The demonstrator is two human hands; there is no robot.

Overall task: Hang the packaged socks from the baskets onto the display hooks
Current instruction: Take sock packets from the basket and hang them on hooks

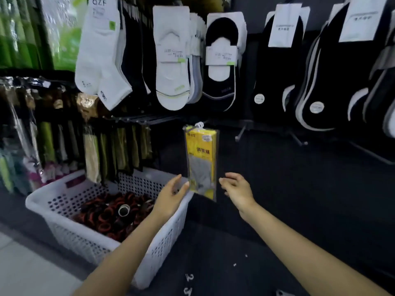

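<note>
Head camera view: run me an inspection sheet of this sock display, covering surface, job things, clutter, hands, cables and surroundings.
Surface: dark floor below a dark display wall; no table.
Job's things: yellow sock package hangs upright by its white hanger, the hook behind it unclear; white basket holds red-and-black bundles; bare display hooks to the package's right.
Clutter: small white bits on the floor.
Hands: left hand open, thumb at the package's lower left edge, contact unclear; right hand relaxed, apart from the package, holding nothing.
Cables: nothing seen.
Surroundings: white socks and black socks hang above; packaged socks in a row at left.
</note>
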